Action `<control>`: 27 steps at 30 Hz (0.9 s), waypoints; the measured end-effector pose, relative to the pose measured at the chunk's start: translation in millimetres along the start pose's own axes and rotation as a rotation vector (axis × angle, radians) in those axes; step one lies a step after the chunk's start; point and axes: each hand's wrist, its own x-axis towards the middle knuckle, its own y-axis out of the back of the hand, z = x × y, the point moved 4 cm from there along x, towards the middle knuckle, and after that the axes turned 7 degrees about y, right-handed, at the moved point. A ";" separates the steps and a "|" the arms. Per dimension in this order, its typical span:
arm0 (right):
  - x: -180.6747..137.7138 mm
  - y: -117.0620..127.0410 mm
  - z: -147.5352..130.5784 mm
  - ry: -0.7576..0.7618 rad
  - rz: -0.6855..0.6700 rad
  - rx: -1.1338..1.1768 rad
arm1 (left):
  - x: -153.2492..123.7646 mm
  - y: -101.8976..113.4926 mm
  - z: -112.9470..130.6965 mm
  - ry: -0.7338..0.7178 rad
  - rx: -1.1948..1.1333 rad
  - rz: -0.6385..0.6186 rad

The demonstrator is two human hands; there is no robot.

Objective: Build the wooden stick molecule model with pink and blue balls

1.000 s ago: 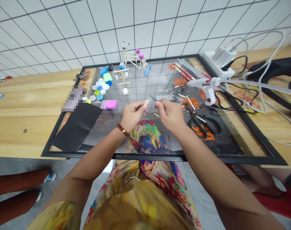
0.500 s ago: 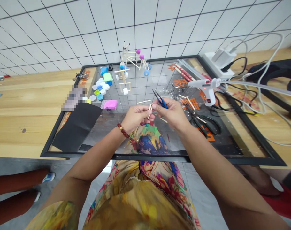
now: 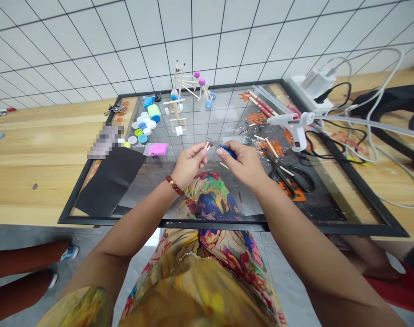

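My left hand (image 3: 190, 162), with a beaded bracelet at the wrist, pinches short wooden sticks (image 3: 207, 146) between thumb and fingers; how many is hard to tell. In my right hand (image 3: 245, 162) are blue tweezers (image 3: 229, 150), whose slender metal tips point left and lie close to the ends of the sticks. Whether the tips touch the wood cannot be made out. Another loose stick (image 3: 223, 165) lies on the glass sheet beside my right hand. Beyond both hands stands a frame of thin sticks (image 3: 177, 103) with pink balls and bottle-cap wheels.
Bottle caps (image 3: 142, 126) and a pink clay packet (image 3: 157, 149) lie left of centre, near black card (image 3: 111, 181). To the right are a white glue gun (image 3: 295, 129), black scissors (image 3: 288, 178), a power strip (image 3: 307, 93) and cables. Another person's legs (image 3: 26, 263) show at lower left.
The tweezers have swung from pointing up and away to pointing left at the sticks. My hands have drawn slightly apart, and the left one has turned the sticks' ends upward.
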 end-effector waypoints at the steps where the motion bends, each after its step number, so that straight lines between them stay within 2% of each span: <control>1: -0.6 -1.0 -0.4 0.014 -0.009 -0.034 | 0.8 0.6 -0.6 -0.025 0.028 0.012; 7: -2.3 -3.1 -1.8 0.078 0.006 -0.126 | 3.6 4.9 -2.0 -0.164 0.168 0.075; 16: -1.5 -6.5 -2.7 0.049 -0.025 -0.015 | -1.9 4.6 6.7 -0.296 0.311 0.113; 27: -1.4 -4.7 -6.5 -0.037 -0.027 0.166 | -5.5 1.4 6.4 -0.303 0.357 0.137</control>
